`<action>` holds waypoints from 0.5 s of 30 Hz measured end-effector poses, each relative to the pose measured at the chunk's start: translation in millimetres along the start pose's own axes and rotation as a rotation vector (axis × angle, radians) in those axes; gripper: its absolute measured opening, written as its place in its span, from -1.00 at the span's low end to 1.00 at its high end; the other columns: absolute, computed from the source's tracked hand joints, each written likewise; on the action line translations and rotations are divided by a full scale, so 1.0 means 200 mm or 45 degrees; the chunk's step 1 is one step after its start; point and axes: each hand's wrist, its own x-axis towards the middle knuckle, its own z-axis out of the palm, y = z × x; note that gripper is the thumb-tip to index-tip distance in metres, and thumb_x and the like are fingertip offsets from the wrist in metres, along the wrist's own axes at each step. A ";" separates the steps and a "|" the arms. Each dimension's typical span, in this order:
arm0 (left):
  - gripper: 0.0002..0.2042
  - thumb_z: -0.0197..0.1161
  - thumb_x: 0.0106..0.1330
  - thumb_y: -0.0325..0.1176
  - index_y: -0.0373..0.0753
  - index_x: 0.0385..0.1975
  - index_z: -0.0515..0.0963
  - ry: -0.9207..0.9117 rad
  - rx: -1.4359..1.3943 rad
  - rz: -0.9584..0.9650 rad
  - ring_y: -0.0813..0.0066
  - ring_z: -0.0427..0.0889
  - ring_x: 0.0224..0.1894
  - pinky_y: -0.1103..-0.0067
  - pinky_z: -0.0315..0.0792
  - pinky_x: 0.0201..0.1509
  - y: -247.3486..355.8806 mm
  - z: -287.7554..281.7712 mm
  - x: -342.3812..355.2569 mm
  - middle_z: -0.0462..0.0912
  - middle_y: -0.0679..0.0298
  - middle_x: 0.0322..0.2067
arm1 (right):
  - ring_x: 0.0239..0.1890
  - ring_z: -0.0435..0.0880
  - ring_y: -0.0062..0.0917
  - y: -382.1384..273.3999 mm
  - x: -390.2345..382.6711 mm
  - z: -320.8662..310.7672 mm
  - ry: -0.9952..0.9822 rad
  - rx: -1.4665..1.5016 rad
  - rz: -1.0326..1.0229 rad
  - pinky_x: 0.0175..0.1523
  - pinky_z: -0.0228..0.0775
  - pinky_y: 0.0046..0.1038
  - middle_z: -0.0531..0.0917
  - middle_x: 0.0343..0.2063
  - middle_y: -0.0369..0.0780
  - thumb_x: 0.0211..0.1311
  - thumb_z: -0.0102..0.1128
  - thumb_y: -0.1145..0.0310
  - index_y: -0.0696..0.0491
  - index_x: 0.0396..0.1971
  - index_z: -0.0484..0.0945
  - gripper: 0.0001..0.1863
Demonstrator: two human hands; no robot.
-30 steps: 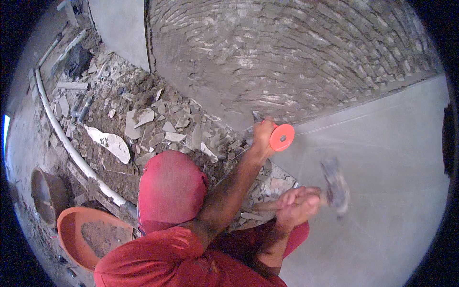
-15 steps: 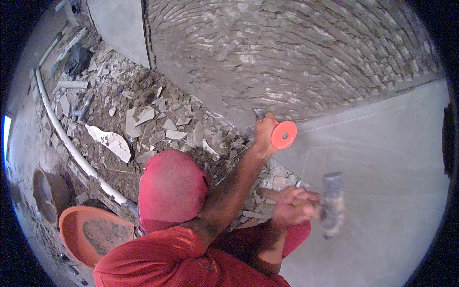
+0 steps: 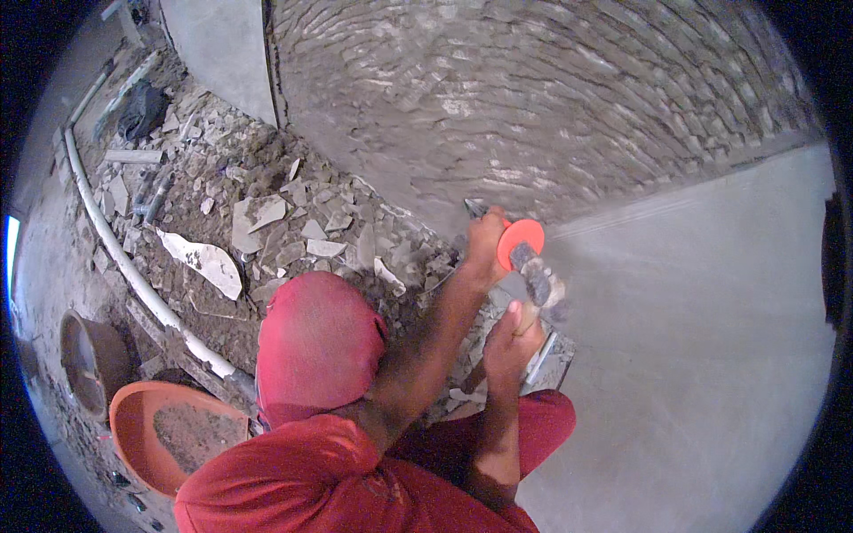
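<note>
My left hand (image 3: 485,243) is closed round a chisel with a round orange hand guard (image 3: 522,242). The chisel's dark tip (image 3: 474,209) points at the lower edge of the rough, ridged wall (image 3: 533,107). My right hand (image 3: 513,346) grips a hammer by its wooden handle. The blurred grey hammer head (image 3: 540,282) is right by the guard and overlaps it in view. Whether it touches the chisel's end, I cannot tell.
Broken tile pieces and rubble (image 3: 329,222) lie along the wall's foot on the left. A white pipe (image 3: 124,253) curves past them. At the lower left are an orange basin (image 3: 129,426) and a brown bucket (image 3: 115,351). A smooth grey surface (image 3: 675,346) spreads to the right.
My right hand has swung the hammer up and to the left, from beside the grey surface to the chisel's guard. The left hand with the chisel has shifted only slightly.
</note>
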 end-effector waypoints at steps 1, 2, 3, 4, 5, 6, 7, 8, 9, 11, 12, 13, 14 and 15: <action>-0.79 0.03 0.27 -0.27 -0.29 -0.48 0.38 0.023 -0.081 -0.074 0.21 0.54 -0.57 0.23 0.44 -0.63 0.00 0.00 0.00 0.48 0.12 -0.53 | -0.74 0.33 -0.53 -0.01 0.00 -0.01 0.082 0.132 0.099 -0.63 0.18 -0.42 0.35 -0.78 -0.31 0.40 -0.05 0.22 0.10 -0.61 0.30 -0.62; -0.79 0.01 0.28 -0.27 -0.29 -0.49 0.38 0.026 -0.091 -0.065 0.21 0.54 -0.58 0.23 0.44 -0.64 0.00 0.00 0.00 0.47 0.12 -0.54 | -0.74 0.35 -0.53 -0.01 0.00 -0.02 0.076 0.285 0.242 -0.62 0.20 -0.41 0.37 -0.77 -0.31 0.39 -0.05 0.23 0.11 -0.61 0.30 -0.63; -0.79 -0.01 0.28 -0.28 -0.29 -0.49 0.37 0.056 -0.109 -0.069 0.20 0.54 -0.58 0.22 0.43 -0.65 0.00 0.00 0.00 0.47 0.12 -0.54 | -0.73 0.36 -0.52 -0.02 -0.03 -0.06 0.085 0.434 0.436 -0.61 0.21 -0.39 0.38 -0.77 -0.30 0.38 -0.05 0.24 0.12 -0.60 0.31 -0.64; -0.79 -0.01 0.28 -0.28 -0.29 -0.49 0.37 0.042 -0.101 -0.062 0.20 0.54 -0.58 0.22 0.44 -0.65 0.01 -0.01 0.00 0.47 0.12 -0.53 | -0.75 0.38 -0.54 -0.02 -0.03 -0.09 0.244 0.014 0.180 -0.62 0.30 -0.44 0.38 -0.77 -0.32 0.37 -0.03 0.22 0.09 -0.61 0.31 -0.64; -0.79 -0.01 0.29 -0.28 -0.29 -0.49 0.37 0.047 -0.104 -0.055 0.21 0.54 -0.59 0.23 0.44 -0.64 0.01 -0.01 0.00 0.47 0.11 -0.53 | -0.75 0.37 -0.56 -0.03 -0.07 -0.13 0.233 0.374 0.145 -0.62 0.30 -0.47 0.38 -0.77 -0.33 0.37 -0.03 0.21 0.08 -0.61 0.30 -0.64; -0.79 -0.01 0.29 -0.28 -0.29 -0.49 0.37 0.053 -0.105 -0.052 0.21 0.54 -0.59 0.23 0.44 -0.64 0.01 -0.01 0.00 0.47 0.11 -0.53 | -0.76 0.36 -0.57 -0.02 -0.07 -0.14 0.296 0.772 0.149 -0.62 0.30 -0.49 0.37 -0.77 -0.33 0.37 -0.04 0.21 0.07 -0.61 0.29 -0.64; -0.79 -0.01 0.29 -0.28 -0.29 -0.49 0.37 0.053 -0.099 -0.046 0.21 0.53 -0.59 0.23 0.44 -0.64 0.01 -0.01 0.00 0.47 0.11 -0.53 | -0.76 0.35 -0.59 -0.01 -0.09 -0.16 0.332 1.227 0.050 -0.62 0.30 -0.51 0.36 -0.77 -0.34 0.37 -0.04 0.20 0.07 -0.62 0.29 -0.63; -0.79 -0.01 0.29 -0.28 -0.29 -0.49 0.37 0.048 -0.095 -0.050 0.21 0.53 -0.59 0.24 0.44 -0.63 0.01 -0.01 0.00 0.47 0.11 -0.52 | -0.77 0.33 -0.60 0.01 -0.07 -0.15 0.220 1.031 0.201 -0.63 0.28 -0.53 0.36 -0.77 -0.33 0.37 -0.04 0.19 0.06 -0.61 0.28 -0.63; -0.79 -0.02 0.29 -0.28 -0.29 -0.49 0.37 0.044 -0.086 -0.046 0.22 0.53 -0.59 0.24 0.45 -0.63 0.02 0.00 0.00 0.47 0.11 -0.52 | -0.78 0.31 -0.61 0.03 -0.06 -0.13 0.059 0.874 0.255 -0.64 0.27 -0.54 0.35 -0.77 -0.33 0.38 -0.04 0.17 0.06 -0.61 0.27 -0.62; -0.80 -0.02 0.29 -0.29 -0.28 -0.48 0.37 0.041 -0.075 -0.048 0.22 0.53 -0.59 0.24 0.45 -0.62 0.02 0.01 0.00 0.47 0.11 -0.52 | -0.79 0.29 -0.61 0.08 0.00 -0.07 -0.049 0.525 0.306 -0.65 0.25 -0.55 0.34 -0.77 -0.30 0.39 -0.06 0.12 0.05 -0.61 0.27 -0.60; -0.80 -0.02 0.29 -0.29 -0.28 -0.48 0.38 0.035 -0.075 -0.044 0.22 0.53 -0.59 0.25 0.45 -0.62 0.03 0.02 0.00 0.47 0.11 -0.51 | -0.79 0.29 -0.61 0.09 0.02 -0.04 0.005 0.341 0.308 -0.66 0.25 -0.54 0.34 -0.77 -0.29 0.40 -0.07 0.09 0.04 -0.61 0.26 -0.58; -0.80 -0.02 0.29 -0.29 -0.28 -0.48 0.38 0.042 -0.072 -0.043 0.23 0.53 -0.59 0.25 0.46 -0.62 0.03 0.02 0.00 0.47 0.10 -0.51 | -0.80 0.29 -0.60 0.10 0.03 -0.03 -0.037 0.197 0.302 -0.67 0.26 -0.53 0.34 -0.77 -0.28 0.40 -0.08 0.06 0.04 -0.61 0.26 -0.57; -0.80 -0.02 0.29 -0.29 -0.28 -0.48 0.38 0.045 -0.077 -0.036 0.23 0.53 -0.59 0.25 0.46 -0.61 0.03 0.02 0.00 0.47 0.10 -0.51 | -0.80 0.29 -0.61 0.10 0.04 -0.03 0.133 0.137 0.226 -0.67 0.25 -0.53 0.34 -0.78 -0.28 0.41 -0.08 0.05 0.03 -0.61 0.26 -0.56; -0.80 -0.02 0.29 -0.29 -0.28 -0.48 0.38 0.081 -0.094 -0.028 0.23 0.53 -0.60 0.26 0.46 -0.61 0.03 0.02 -0.01 0.47 0.10 -0.51 | -0.80 0.29 -0.62 0.09 0.03 -0.04 0.185 0.104 0.168 -0.68 0.24 -0.53 0.34 -0.78 -0.29 0.41 -0.08 0.04 0.03 -0.61 0.26 -0.55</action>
